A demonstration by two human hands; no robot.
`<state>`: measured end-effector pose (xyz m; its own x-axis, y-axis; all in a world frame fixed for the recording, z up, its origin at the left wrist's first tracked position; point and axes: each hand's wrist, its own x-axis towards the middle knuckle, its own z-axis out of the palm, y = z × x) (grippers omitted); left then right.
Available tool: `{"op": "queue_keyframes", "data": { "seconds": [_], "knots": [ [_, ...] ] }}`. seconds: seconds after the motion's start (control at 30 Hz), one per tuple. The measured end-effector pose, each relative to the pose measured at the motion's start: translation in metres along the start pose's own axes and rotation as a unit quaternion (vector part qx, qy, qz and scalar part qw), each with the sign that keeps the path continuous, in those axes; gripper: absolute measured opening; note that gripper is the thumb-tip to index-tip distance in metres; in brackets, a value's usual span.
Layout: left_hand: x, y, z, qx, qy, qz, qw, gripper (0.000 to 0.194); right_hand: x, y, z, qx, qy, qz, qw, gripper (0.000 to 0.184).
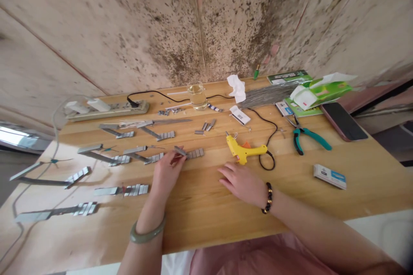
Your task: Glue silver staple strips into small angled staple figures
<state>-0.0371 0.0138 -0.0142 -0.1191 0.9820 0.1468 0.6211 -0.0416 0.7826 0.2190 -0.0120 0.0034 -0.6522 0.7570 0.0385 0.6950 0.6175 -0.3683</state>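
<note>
Well left of the yellow glue gun (242, 150), seven jointed grey metal assemblies (120, 160) lie spread on the wooden table (193, 206), each with a stepped row of segments at one end; these look largely put together. Nearer the glue gun, but still to its left, the left hand (169, 169) has its thumb and fingers pinched nearly closed on the near end of a short grey piece (195, 153), whose segmented row points toward the gun. This one seems less built up than the seven, with no long arm visible, so it looks partway along. Between it and the glass (197, 98), left of and beyond the gun, small loose grey strips (204, 126) lie unattached. Just on the near side of the gun, the right hand (241, 180) rests with fingers loosely spread, holding nothing visible; whether a fingertip touches the gun, I cannot tell. Right of the gun lie teal-handled pliers (312, 137), unheld.
</note>
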Motion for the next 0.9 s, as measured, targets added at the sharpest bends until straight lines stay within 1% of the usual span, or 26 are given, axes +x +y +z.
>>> {"op": "queue_keyframes", "data": {
  "seconds": [0.13,0.23,0.37,0.43,0.6,0.73,0.9],
  "knots": [
    [0.0,0.0,0.001,-0.024,-0.001,0.01,1.0,0.024,-0.002,0.001,0.004,-0.016,0.01,-0.005,1.0,0.022],
    [0.001,0.0,0.002,-0.024,-0.008,0.023,0.999,0.021,-0.001,0.0,0.007,-0.023,0.012,-0.012,1.0,0.023],
    [0.002,-0.002,0.003,-0.017,0.002,0.044,0.999,0.027,0.001,-0.003,0.009,-0.024,0.018,0.004,1.0,0.026],
    [0.003,-0.003,0.004,-0.017,0.003,0.058,0.998,0.026,0.002,-0.005,0.01,-0.027,0.024,0.012,0.999,0.027],
    [0.002,-0.003,0.006,-0.023,0.013,0.071,0.997,0.024,0.002,-0.008,0.012,-0.041,0.033,0.02,0.998,0.027],
    [0.001,-0.003,0.007,-0.021,0.019,0.083,0.996,0.022,0.002,-0.009,0.016,-0.079,0.031,0.015,0.996,0.027],
    [0.001,-0.004,0.009,-0.018,0.023,0.088,0.996,0.022,0.002,-0.01,0.023,-0.154,0.019,-0.003,0.988,0.027]
  ]
}}
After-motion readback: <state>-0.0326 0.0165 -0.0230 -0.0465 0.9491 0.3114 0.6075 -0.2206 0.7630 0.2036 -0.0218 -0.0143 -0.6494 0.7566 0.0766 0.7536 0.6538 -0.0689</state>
